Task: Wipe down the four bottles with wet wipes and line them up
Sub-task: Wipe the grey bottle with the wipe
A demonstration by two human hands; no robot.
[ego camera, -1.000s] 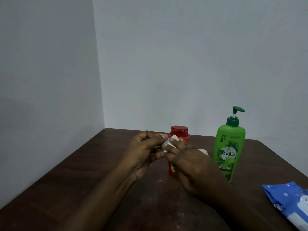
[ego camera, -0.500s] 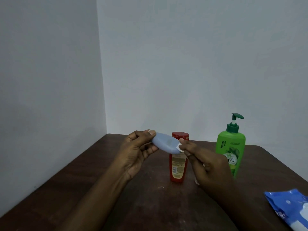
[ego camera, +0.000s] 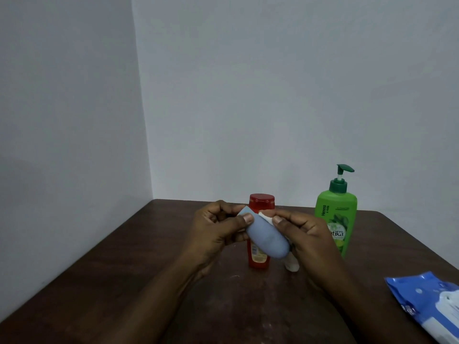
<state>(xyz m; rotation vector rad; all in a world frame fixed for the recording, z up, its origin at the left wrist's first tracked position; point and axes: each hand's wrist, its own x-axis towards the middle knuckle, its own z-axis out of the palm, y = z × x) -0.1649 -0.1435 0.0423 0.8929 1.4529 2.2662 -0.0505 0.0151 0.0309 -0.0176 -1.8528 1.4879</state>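
Observation:
A small pale blue bottle [ego camera: 267,238] is held tilted above the table between both hands. My left hand [ego camera: 218,229] grips its upper end. My right hand [ego camera: 305,234] presses a white wet wipe [ego camera: 264,216] against its side with thumb and fingers. Behind it stands a red bottle [ego camera: 259,259] with a red cap, partly hidden by the blue one. A small white bottle [ego camera: 291,265] peeks out below my right hand. The green pump bottle [ego camera: 336,212] stands upright at the right.
A blue pack of wet wipes [ego camera: 427,301] lies at the table's right front edge. The dark wooden table [ego camera: 124,281] sits in a corner, with grey walls to the left and behind.
The blue bottle has turned from lying level to slanting down to the right. My right hand has moved up along it with the wipe. The view tilted slightly.

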